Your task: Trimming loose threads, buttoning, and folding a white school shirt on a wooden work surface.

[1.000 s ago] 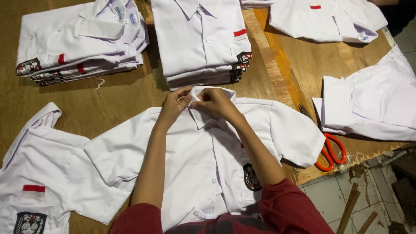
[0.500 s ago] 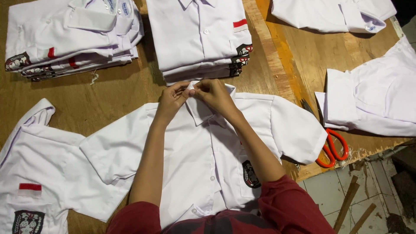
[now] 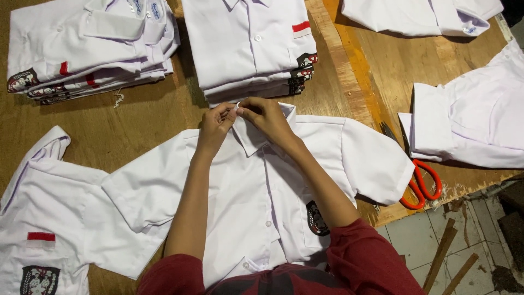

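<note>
1. My left hand and my right hand meet in the upper middle of the frame; their fingertips pinch together on the collar of the white shirt.
2. Both hands are closed narrow on the collar's top edge, and the fingers of one hand touch those of the other.
3. The white shirt lies flat and face up on the wooden table, in the centre of the frame, with its sleeves spread to both sides and its front buttoned.
4. Just above my hands is a stack of folded white shirts; a second stack is in the upper left.
5. Another open shirt lies at the lower left, partly under the sleeve of mine.
6. Orange-handled scissors lie at the right, near the table edge, just beside the right sleeve.
7. More white garments are at the right side.
</note>
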